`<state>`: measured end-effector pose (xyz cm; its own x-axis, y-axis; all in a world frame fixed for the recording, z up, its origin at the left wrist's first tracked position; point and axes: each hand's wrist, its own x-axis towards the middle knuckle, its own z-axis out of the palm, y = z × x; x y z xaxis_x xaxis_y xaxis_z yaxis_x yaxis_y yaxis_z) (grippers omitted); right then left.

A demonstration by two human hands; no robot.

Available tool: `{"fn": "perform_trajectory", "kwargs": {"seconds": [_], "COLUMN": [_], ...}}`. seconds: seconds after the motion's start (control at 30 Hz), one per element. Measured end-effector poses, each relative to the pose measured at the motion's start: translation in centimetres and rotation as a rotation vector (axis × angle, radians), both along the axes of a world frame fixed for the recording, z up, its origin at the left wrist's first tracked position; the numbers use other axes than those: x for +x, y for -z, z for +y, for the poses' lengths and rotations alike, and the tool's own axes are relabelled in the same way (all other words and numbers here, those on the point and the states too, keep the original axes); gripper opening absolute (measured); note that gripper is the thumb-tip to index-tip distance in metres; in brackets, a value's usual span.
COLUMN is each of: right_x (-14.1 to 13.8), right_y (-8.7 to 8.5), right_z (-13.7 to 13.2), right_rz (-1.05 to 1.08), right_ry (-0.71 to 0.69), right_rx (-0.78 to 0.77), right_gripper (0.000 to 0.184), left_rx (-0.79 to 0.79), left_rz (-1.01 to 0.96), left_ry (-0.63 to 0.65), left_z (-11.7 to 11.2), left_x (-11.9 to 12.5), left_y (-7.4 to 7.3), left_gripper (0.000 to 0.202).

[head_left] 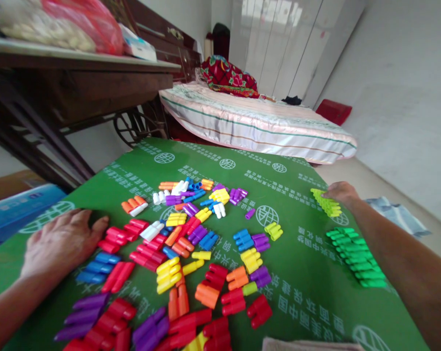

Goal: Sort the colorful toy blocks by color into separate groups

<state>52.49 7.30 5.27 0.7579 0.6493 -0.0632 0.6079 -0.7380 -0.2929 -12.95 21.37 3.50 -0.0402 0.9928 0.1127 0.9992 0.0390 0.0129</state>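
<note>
My left hand [61,241] lies palm down at the left of the green board [220,170], fingers stretched out. Its fingertips are beside red bullet-shaped plastic building blocks [116,236], and blue blocks [99,268] lie just below them. Over at the right edge, my right hand [343,191] has its fingers closed at the far end of a row of yellow-green blocks [326,202]. Most of those fingers are hidden behind the hand. Nearer to me, under the right forearm, a longer row of green blocks [357,256] is lined up side by side.
Mixed blocks in red, orange, purple, white and yellow [168,275] are scattered over the board's middle and front. One yellow-green block [273,231] lies apart, right of centre. A sewing-machine table [77,63] stands at the left, a bed [257,117] beyond the board.
</note>
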Motion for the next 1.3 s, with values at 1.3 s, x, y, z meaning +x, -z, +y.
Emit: {"fn": "perform_trajectory", "kwargs": {"seconds": [1.3], "right_x": [-24.4], "right_y": [-2.5], "right_z": [-7.3], "right_rz": [0.160], "right_ry": [-0.972], "right_rx": [-0.027], "right_gripper": [0.021], "left_rx": [-0.004], "left_rz": [-0.013], "left_ry": [0.030], "left_z": [-1.0], "left_x": [0.4], "left_y": [0.1], "left_gripper": [0.063]}}
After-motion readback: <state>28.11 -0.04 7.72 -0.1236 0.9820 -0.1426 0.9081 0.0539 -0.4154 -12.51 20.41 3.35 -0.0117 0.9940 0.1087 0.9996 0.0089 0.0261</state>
